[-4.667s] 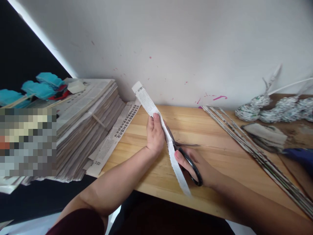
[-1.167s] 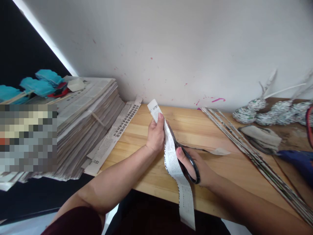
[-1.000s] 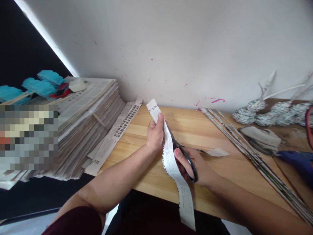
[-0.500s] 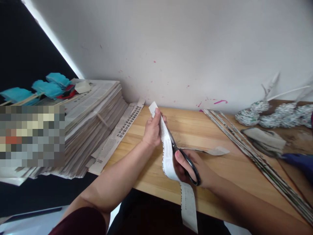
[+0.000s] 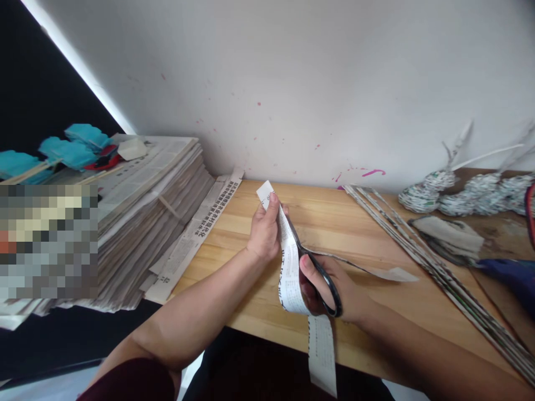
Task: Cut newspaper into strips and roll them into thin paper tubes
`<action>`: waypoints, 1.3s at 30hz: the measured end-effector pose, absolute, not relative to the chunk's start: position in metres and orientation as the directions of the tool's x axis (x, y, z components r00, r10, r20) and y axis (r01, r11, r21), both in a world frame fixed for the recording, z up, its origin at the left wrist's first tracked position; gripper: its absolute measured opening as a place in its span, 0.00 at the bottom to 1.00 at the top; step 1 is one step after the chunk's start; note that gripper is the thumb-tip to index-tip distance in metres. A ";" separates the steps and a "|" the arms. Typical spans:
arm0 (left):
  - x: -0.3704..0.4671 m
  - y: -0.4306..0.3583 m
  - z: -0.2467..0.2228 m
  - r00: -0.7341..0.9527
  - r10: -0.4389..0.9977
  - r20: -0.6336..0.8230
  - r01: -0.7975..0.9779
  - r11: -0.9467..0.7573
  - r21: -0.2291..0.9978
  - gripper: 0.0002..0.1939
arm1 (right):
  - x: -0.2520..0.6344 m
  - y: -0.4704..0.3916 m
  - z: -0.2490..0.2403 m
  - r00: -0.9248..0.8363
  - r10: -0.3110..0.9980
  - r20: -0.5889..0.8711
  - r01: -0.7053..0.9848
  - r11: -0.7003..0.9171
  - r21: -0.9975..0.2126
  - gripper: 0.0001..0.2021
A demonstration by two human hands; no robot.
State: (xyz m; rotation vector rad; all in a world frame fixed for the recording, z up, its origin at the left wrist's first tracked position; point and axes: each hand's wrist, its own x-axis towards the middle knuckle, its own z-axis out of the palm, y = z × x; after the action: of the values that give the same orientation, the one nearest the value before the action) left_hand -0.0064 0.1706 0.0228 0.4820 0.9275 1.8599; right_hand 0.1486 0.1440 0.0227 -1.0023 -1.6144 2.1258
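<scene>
My left hand pinches a printed newspaper strip near its top end, thumb on top. The strip curls down past the scissors, and its lower end hangs over the table's front edge. Black-handled scissors are in my right hand, fingers through the loops. Their blades lie along the right side of the strip, pointing up toward my left hand. From behind the scissors a thin offcut trails right above the wooden table.
A tall newspaper stack stands at left, with blue pieces on top. Newspaper strips lie beside it. Long paper rods cross the right side. Woven paper bundles and a blue item sit at far right.
The thin offcut reaches farther right and lower. The strip's loop hangs slightly lower beside the scissors. My left hand has shifted slightly right and down, still holding the strip.
</scene>
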 end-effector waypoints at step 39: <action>-0.010 0.171 0.028 -0.382 0.920 -0.082 -0.702 -0.231 0.674 0.19 | 0.150 0.148 0.015 -0.703 0.633 -0.324 0.182 -0.280 -0.942 0.30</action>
State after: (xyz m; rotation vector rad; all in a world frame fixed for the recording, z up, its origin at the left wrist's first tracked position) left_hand -0.0096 0.1711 0.0285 0.4042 0.7708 1.8292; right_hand 0.1501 0.1481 0.0152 -1.0069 -1.6577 2.0568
